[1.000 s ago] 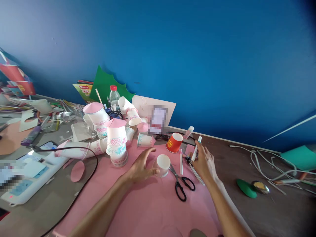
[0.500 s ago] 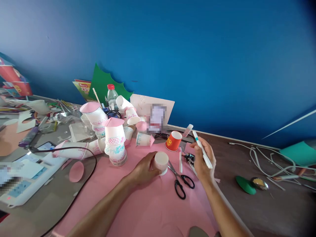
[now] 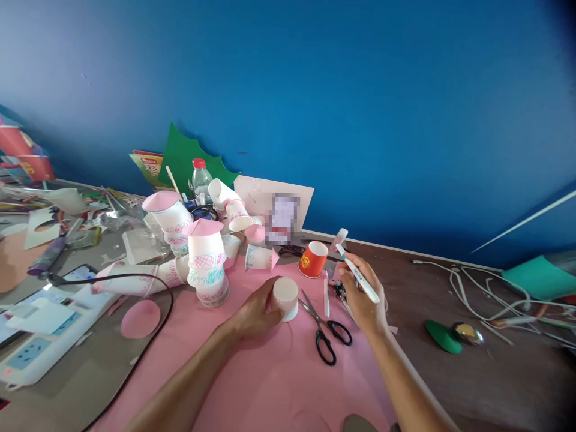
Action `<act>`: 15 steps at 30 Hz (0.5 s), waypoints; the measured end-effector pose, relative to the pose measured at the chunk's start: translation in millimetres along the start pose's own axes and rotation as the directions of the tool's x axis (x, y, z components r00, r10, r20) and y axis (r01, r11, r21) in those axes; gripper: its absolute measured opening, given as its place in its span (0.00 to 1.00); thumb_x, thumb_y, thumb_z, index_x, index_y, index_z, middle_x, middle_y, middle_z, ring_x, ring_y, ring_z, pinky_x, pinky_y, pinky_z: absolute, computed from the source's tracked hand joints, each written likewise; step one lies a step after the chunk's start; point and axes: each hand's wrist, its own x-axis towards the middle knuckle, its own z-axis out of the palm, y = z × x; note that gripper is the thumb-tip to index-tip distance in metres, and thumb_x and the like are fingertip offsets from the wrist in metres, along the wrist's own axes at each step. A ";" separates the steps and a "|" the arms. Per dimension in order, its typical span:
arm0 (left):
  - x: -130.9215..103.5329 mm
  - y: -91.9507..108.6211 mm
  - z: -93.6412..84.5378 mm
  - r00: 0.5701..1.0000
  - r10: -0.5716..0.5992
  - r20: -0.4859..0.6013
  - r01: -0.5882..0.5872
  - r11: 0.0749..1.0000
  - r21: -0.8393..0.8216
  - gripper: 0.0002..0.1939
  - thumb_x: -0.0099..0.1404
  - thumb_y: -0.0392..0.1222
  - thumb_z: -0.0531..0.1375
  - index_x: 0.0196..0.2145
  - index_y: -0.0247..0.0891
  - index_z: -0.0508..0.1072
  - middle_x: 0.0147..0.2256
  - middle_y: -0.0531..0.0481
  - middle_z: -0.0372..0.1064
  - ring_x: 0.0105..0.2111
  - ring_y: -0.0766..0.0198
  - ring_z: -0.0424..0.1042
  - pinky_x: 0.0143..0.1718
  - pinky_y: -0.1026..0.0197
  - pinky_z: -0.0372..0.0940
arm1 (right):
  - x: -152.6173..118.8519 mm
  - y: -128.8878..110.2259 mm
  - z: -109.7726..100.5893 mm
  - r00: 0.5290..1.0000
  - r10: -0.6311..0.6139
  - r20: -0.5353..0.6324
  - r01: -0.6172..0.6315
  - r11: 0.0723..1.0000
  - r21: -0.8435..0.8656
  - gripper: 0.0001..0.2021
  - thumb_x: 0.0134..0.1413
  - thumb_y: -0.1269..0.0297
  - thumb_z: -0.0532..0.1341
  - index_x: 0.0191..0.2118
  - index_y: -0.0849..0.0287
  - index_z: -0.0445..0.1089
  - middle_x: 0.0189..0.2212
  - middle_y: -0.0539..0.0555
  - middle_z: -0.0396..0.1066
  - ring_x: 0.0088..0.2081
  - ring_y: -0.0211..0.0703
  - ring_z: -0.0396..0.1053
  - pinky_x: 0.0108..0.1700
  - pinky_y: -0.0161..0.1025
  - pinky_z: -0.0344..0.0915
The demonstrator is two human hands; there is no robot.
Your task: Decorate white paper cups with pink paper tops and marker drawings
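Observation:
My left hand is closed round the side of a white paper cup, which stands upside down on the pink sheet. Some blue-green drawing shows near the cup's lower rim. In my right hand is a white marker with a blue-green band, held up and slanting. Between the hands lie black-handled scissors, blades partly open. A second white marker rests near a red paper cup, beyond the scissors. To the left stands a stack of decorated paper cups topped by a pink paper cone.
More decorated cups lie behind. A white power strip and a black cable are at the left. A water bottle stands near the blue wall. White cords and a green paper piece lie at the right.
My right hand has lowered slightly and shifted left with the marker, turning it a little. The view has shifted slightly; my left hand stays on the white cup.

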 end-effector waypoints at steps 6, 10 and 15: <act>2.1 -9.9 -4.4 1.000 -0.013 0.020 0.015 0.997 -0.078 0.29 0.56 0.35 0.59 0.56 0.45 0.60 0.51 0.49 0.67 0.53 0.55 0.65 0.53 0.54 0.61 | 5.8 35.5 -0.1 0.980 -0.087 0.177 0.153 0.902 -0.405 0.21 0.54 0.64 0.55 0.54 0.59 0.65 0.44 0.61 0.73 0.47 0.55 0.70 0.50 0.54 0.64; 2.5 -11.0 -8.7 1.000 0.028 0.008 -0.026 0.976 -0.215 0.27 0.59 0.41 0.61 0.56 0.44 0.61 0.54 0.46 0.65 0.55 0.53 0.63 0.54 0.52 0.61 | 4.0 51.2 3.2 0.965 -0.028 0.259 0.194 0.741 -0.643 0.26 0.53 0.59 0.58 0.58 0.60 0.61 0.50 0.64 0.70 0.53 0.60 0.66 0.56 0.58 0.56; 3.3 -3.7 -11.3 0.999 0.032 0.026 -0.019 0.917 -0.399 0.27 0.59 0.51 0.63 0.54 0.41 0.64 0.50 0.44 0.67 0.51 0.51 0.65 0.49 0.51 0.63 | 2.6 58.0 5.5 0.958 0.111 0.263 0.117 0.689 -0.716 0.35 0.51 0.47 0.58 0.61 0.62 0.57 0.53 0.65 0.67 0.58 0.62 0.61 0.60 0.61 0.46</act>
